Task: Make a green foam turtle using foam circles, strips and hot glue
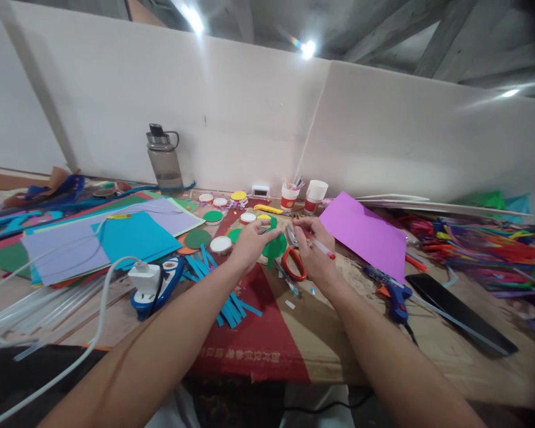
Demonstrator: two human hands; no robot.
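Note:
My left hand [249, 242] is closed on a green paper cut-out [274, 245], pinching it near its top over the cardboard-covered table [321, 333]. My right hand [311, 246] is closed round a white pen with a red tip [323, 248], held just right of the green paper. Red-handled scissors [293, 264] lie under and between the two hands. Blue paper strips [214, 279] are scattered below my left wrist.
A purple sheet [365, 235] lies to the right, a blue glue gun [395, 294] and a black slab [459, 309] beyond it. Stacked coloured paper [93, 238], a white charger [145, 279], a water bottle [164, 159], paper cups [314, 195] and small round lids [220, 244] surround the hands.

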